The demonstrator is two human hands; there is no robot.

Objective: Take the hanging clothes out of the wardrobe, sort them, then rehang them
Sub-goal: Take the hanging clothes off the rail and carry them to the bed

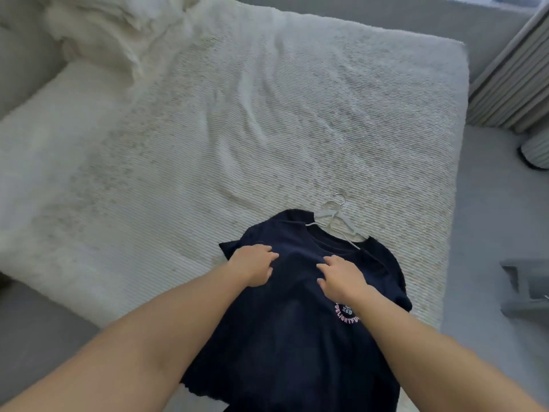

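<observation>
A wide bed with a cream ribbed blanket (267, 120) fills the view. Near its foot lies a dark navy short-sleeved T-shirt (297, 337) with a round pink printed logo. The left hand (252, 267) rests on the shirt's chest, fingers (267, 251) loosely curled, pressing the cloth. Just right of it, the right hand (341, 276) lies flat, fingers spread. Beyond both sets of fingers, a pale grey hanger (337, 220) pokes from the collar.

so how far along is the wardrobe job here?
Early. One navy shirt is out and lies on the bed, its hanger still in the neck. Both hands, left and right, rest on its chest. No other clothes in view; sorting and rehanging remain.
</observation>
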